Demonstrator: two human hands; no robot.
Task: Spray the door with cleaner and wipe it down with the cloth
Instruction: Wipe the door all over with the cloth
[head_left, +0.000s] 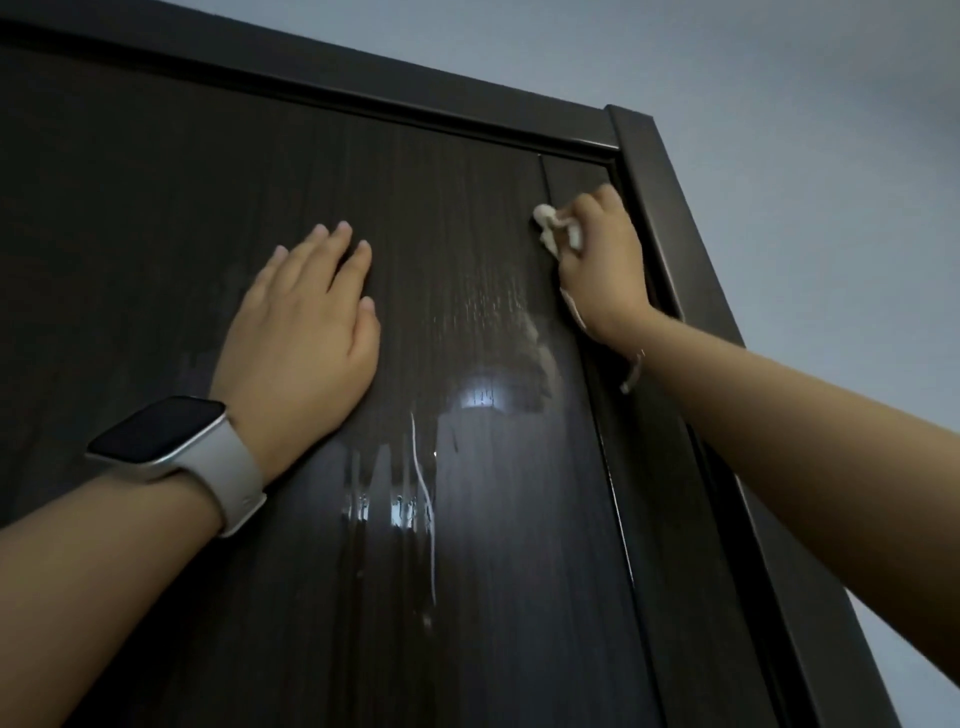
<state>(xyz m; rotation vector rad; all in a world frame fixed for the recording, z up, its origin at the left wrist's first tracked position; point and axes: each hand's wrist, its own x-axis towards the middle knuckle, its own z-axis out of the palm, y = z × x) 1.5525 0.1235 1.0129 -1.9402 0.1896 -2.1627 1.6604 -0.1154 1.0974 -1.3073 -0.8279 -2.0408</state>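
**Dark wood-grain door, upper part: wipe in progress**

Dark brown laminate with a vertical grain is presented by the door (208, 208), which is seen from below and is set in a frame (670, 218) of the same colour. All places below are given from the door's top right corner.

- Cloth (553, 228): pale, bunched, pressed against the door just below and left of the corner, beside a narrow vertical strip at that edge. A further fold is seen trailing beneath the wrist.
- Right hand (602, 265): fingers are curled round the cloth, which is clamped against the panel.
- Left hand (306, 322): laid flat on the door well to the left of the corner and a little lower, fingers straight and slightly spread, nothing held. A watch (171, 441) with a pale strap is worn on that wrist.
- Wet patch (467, 415): a glossy film with thin runs (423, 493) is shown below the corner, between the two arms, reaching downward.

Progress, as judged: spraying appears to have been done, since cleaner is seen on the panel; no spray bottle is in view. Wiping is judged to be at an early or middle stage. The wet patch and its runs are left to be wiped, and the door's lower part is out of view, so its state cannot be told.
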